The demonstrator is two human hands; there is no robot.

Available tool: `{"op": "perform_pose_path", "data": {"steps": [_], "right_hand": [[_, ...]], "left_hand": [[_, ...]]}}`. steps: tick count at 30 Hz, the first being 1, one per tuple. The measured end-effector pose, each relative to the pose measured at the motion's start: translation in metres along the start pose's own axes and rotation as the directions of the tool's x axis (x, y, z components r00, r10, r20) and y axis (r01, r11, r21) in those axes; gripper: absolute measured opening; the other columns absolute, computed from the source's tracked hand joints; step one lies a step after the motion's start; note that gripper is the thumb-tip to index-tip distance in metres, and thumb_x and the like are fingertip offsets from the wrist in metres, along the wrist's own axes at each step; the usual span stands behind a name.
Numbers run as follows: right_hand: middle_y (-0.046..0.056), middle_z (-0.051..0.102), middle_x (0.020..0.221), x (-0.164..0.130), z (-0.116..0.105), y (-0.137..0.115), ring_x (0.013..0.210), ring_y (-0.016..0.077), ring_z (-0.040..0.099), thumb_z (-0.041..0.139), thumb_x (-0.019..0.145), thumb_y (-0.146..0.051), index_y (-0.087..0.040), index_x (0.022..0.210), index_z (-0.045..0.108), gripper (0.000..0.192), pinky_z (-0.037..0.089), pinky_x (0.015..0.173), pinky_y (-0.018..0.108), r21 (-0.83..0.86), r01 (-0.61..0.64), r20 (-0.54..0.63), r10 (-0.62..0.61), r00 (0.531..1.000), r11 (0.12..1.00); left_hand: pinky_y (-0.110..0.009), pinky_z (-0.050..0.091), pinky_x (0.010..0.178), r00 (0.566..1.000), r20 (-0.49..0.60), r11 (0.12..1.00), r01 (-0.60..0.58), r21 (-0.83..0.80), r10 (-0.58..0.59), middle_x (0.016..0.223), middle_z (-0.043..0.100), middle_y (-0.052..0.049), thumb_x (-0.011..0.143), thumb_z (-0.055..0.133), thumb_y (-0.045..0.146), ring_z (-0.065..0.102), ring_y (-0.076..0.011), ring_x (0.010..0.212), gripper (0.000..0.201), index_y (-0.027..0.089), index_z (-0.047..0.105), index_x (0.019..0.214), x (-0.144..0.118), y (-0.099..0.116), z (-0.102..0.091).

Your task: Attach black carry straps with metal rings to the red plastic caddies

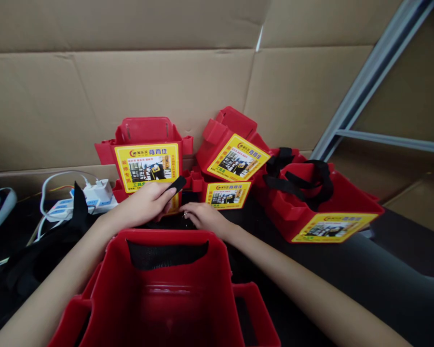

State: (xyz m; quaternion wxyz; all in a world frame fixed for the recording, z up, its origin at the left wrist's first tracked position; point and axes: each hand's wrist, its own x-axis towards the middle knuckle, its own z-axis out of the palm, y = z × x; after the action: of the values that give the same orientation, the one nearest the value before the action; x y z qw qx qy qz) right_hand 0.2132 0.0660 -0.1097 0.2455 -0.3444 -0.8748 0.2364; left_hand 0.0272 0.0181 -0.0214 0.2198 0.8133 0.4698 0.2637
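Far left, on the dark tabletop (401, 270) — white power strip (63, 208) with a charger plugged in.
Left hand (144, 205) — fingers pinching the end of a black strap (176, 184), held up just beyond the near red bin (166, 294).
Right hand (204, 217) — fingers curled, pressed down on dark webbing just past that bin's far rim; the grip itself cannot be told.
Behind, against the cardboard wall (166, 86) — labelled red bins (148, 154).
Right — a red bin with black straps (321, 202).

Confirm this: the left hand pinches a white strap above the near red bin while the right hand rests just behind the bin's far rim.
Wrong on colour: the strap pinched by the left hand is black, as the head view shows. The right hand does rest behind the red bin.
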Motion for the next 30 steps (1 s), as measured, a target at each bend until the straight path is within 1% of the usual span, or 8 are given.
{"op": "perform_pose_path", "data": {"steps": [6,11,14,16,20,24,26,30], "right_hand": [[0.008,0.07,0.088,0.0,-0.037,-0.016,0.066,0.0113,0.063,0.055,0.082,-0.029,-0.013,0.096,0.064,0.024,0.046,0.048,0.017,0.433,-0.181,-0.089,0.242,0.966,0.883],[0.008,0.069,0.094,-0.003,-0.049,-0.031,0.071,0.0112,0.064,0.058,0.078,-0.026,-0.015,0.097,0.061,0.022,0.052,0.052,0.018,0.655,-0.164,-0.211,0.387,0.898,0.737],[0.007,0.068,0.094,-0.003,-0.051,-0.038,0.068,0.0107,0.063,0.059,0.077,-0.024,-0.017,0.097,0.061,0.022,0.052,0.051,0.019,0.712,-0.121,-0.285,0.443,0.85,0.691],[0.006,0.068,0.094,-0.004,-0.051,-0.043,0.064,0.0095,0.062,0.058,0.076,-0.022,-0.017,0.095,0.061,0.02,0.051,0.048,0.019,0.735,-0.099,-0.315,0.466,0.827,0.671],[0.008,0.068,0.097,-0.006,-0.051,-0.053,0.069,0.0108,0.064,0.052,0.077,-0.017,-0.013,0.087,0.065,0.016,0.054,0.056,0.021,0.792,-0.091,-0.257,0.464,0.848,0.604],[0.007,0.069,0.095,-0.008,-0.049,-0.061,0.078,0.0114,0.064,0.067,0.068,-0.017,-0.015,0.098,0.068,0.03,0.052,0.065,0.02,0.818,-0.098,-0.196,0.436,0.878,0.566],[0.005,0.069,0.09,-0.007,-0.048,-0.06,0.074,0.0095,0.062,0.073,0.062,-0.019,-0.016,0.098,0.069,0.036,0.05,0.062,0.017,0.81,-0.087,-0.233,0.455,0.859,0.58],[0.004,0.069,0.085,-0.005,-0.046,-0.053,0.072,0.0092,0.06,0.073,0.063,-0.027,-0.014,0.088,0.072,0.029,0.049,0.06,0.017,0.804,-0.053,-0.316,0.501,0.806,0.592]], "left_hand": [[-0.022,0.031,0.051,0.995,-0.09,0.999,-0.034,-0.013,0.032,0.053,0.047,0.003,0.089,0.037,0.04,0.04,-0.0102,0.049,0.036,0.017,0.046,0.062,0.003,0.004,0.002],[-0.022,0.035,0.045,0.995,-0.094,0.994,0.009,-0.113,-0.019,0.052,0.041,0.003,0.091,0.024,0.049,0.041,-0.0109,0.046,0.044,0.019,0.04,0.062,0.001,0.005,0.011],[-0.022,0.037,0.044,0.993,-0.113,0.99,0.007,-0.137,-0.023,0.058,0.046,0.002,0.09,0.026,0.049,0.044,-0.0119,0.048,0.042,0.018,0.047,0.071,0.003,0.007,0.018],[-0.023,0.04,0.049,0.988,-0.157,0.994,-0.015,-0.112,-0.003,0.067,0.054,0.0,0.088,0.034,0.049,0.049,-0.0134,0.055,0.037,0.018,0.054,0.087,0.005,0.007,0.021],[-0.03,0.045,0.066,0.959,-0.279,0.998,-0.056,-0.01,0.05,0.085,0.063,-0.005,0.079,0.053,0.049,0.057,-0.0193,0.074,0.046,0.016,0.052,0.112,0.009,0.003,0.026],[-0.034,0.045,0.081,0.944,-0.322,0.992,-0.106,-0.072,0.078,0.101,0.063,-0.008,0.09,0.033,0.047,0.059,-0.0226,0.093,0.041,0.017,0.053,0.11,0.01,-0.002,0.028],[-0.035,0.045,0.084,0.948,-0.306,0.989,-0.123,-0.08,0.093,0.099,0.065,-0.008,0.093,0.024,0.044,0.059,-0.0229,0.095,0.044,0.017,0.057,0.106,0.01,-0.003,0.028],[-0.038,0.039,0.095,0.957,-0.25,0.987,-0.16,-0.021,0.15,0.109,0.063,-0.008,0.092,0.032,0.043,0.055,-0.0237,0.106,0.042,0.02,0.056,0.117,0.009,-0.003,0.027]]}}
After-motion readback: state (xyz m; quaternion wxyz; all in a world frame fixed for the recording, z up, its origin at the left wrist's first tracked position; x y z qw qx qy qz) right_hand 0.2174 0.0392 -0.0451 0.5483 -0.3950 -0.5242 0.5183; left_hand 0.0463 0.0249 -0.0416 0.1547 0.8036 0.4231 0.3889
